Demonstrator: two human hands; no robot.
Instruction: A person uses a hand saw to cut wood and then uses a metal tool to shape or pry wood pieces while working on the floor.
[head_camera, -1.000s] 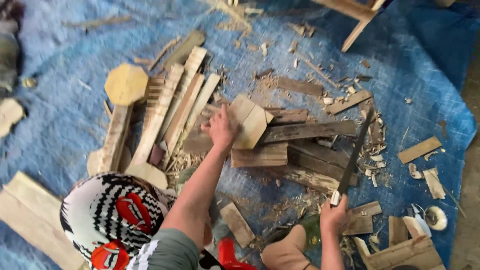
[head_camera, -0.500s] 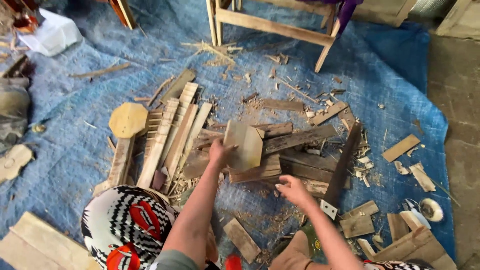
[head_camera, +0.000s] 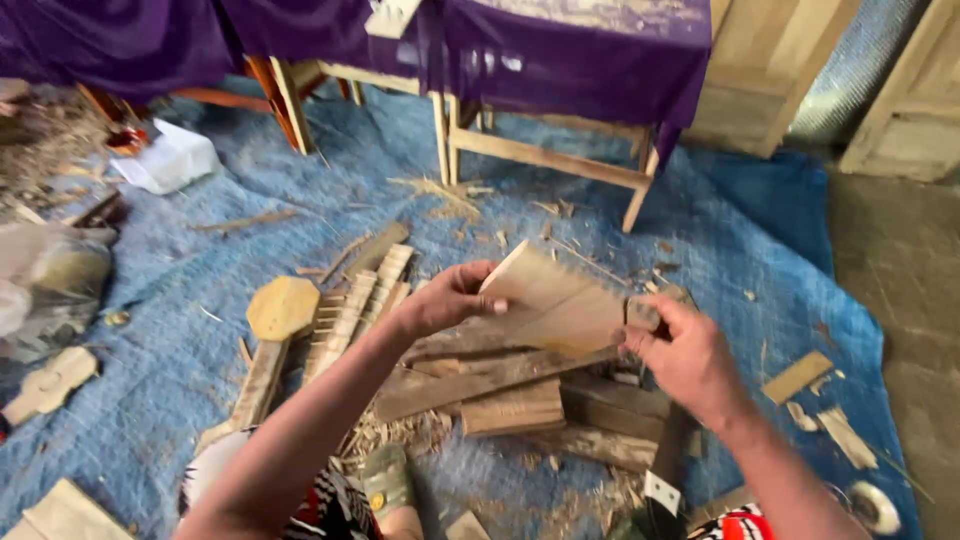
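Observation:
Both my hands hold a flat pale wooden piece (head_camera: 560, 300) up over a heap of rough wood offcuts (head_camera: 510, 395). My left hand (head_camera: 450, 297) grips its left edge with the thumb on top. On the right edge, my right hand (head_camera: 680, 355) pinches it between thumb and fingers. The piece is tilted, its sawn face toward me. A dark-bladed tool with a pale tip (head_camera: 665, 470) lies on the tarp below my right wrist.
A blue tarp (head_camera: 180, 380) covers the floor, strewn with chips and shavings. Comb-cut wooden slats (head_camera: 350, 310) and an octagonal-headed wooden blank (head_camera: 280, 310) lie to the left. A wooden frame under purple cloth (head_camera: 560, 60) stands behind. A white bag (head_camera: 165, 160) sits far left.
The wooden piece has been lifted off the heap. My right hand let go of the dark tool and took hold of the piece's right edge. The view has tilted up toward the frame.

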